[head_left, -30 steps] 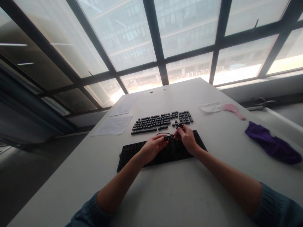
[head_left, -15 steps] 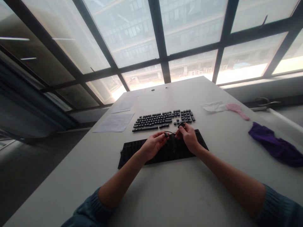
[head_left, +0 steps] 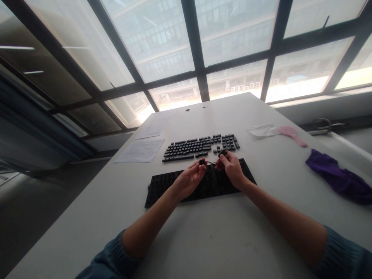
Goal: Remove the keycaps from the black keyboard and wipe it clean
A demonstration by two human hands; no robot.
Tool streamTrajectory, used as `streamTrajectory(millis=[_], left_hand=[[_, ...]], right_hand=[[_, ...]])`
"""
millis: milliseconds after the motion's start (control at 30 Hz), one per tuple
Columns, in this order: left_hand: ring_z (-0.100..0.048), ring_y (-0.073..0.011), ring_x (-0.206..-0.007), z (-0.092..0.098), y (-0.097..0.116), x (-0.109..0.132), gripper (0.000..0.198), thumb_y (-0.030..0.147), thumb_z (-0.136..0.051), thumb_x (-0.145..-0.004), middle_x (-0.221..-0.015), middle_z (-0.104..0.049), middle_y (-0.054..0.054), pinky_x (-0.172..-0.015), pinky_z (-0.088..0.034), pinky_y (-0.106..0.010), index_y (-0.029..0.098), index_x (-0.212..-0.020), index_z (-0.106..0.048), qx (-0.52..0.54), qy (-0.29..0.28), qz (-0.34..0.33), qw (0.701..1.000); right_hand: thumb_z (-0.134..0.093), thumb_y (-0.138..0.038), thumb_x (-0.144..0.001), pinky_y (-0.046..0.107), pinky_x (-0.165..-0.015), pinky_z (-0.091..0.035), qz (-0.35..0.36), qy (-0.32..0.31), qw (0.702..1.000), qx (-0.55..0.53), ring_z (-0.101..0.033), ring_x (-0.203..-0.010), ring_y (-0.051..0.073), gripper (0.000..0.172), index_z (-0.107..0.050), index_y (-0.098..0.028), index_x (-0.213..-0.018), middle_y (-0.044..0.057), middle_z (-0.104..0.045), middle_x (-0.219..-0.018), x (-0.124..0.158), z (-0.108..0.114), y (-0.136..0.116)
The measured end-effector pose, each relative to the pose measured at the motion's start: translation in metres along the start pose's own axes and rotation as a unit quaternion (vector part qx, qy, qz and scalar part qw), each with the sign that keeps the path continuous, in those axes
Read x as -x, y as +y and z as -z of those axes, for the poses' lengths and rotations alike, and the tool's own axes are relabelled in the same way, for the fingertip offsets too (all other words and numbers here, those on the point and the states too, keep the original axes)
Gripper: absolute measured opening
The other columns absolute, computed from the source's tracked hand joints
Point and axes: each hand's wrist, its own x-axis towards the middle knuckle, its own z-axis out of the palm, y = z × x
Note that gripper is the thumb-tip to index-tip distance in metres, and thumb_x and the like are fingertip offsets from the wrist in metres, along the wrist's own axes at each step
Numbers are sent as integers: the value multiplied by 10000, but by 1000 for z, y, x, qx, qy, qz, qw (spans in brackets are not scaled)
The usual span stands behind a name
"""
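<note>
My left hand (head_left: 188, 179) is raised over the black keyboard base (head_left: 165, 190), its fingertips closed on a small black keycap (head_left: 202, 162). Close beside it, my right hand (head_left: 233, 170) grips a keycap puller (head_left: 222, 153) by its dark handle. Thin wires of the puller reach left toward the keycap; whether they touch it I cannot tell. Beneath both hands, the base appears stripped of its caps. Behind it lie the loose black keycaps (head_left: 187, 148), set out in rows like a keyboard layout.
Sheets of paper (head_left: 140, 150) lie at the left of the white table (head_left: 215, 236). To the right are a crumpled white tissue or bag (head_left: 262, 131), a pink hand-held item with a round head (head_left: 288, 131) and a purple cloth (head_left: 337, 176). Large windows stand beyond.
My left hand has turned slightly and lifted the keycap a little up and to the left. My right hand stays almost where it was with the puller.
</note>
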Motion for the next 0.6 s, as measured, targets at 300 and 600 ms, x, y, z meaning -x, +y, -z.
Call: streamTrajectory(millis=[300,600], left_hand=[[-670,-101,-799,-3,26,-17,250,283,-806,-783,-911,-698,-58,-769,-563,-187,112,-937,-708,-170,43,-100,979],[-623,-225,-900,-8,52,-113,162,335,-790,-740,-904,-695,-61,-899,-478,-378,201,-831,-792,-726,33,-303,616]], right_hand=[[-556,-385,-894,274,-493,-455,10,-5,1000,-10,-606,-528,161,232,-505,-209,-753,11,-646,-661,-1,-1,3],[-566,-405,-885,255,-486,-456,6,-6,1000,-14,-612,-525,152,235,-497,-204,-785,-4,-636,-652,-4,0,5]])
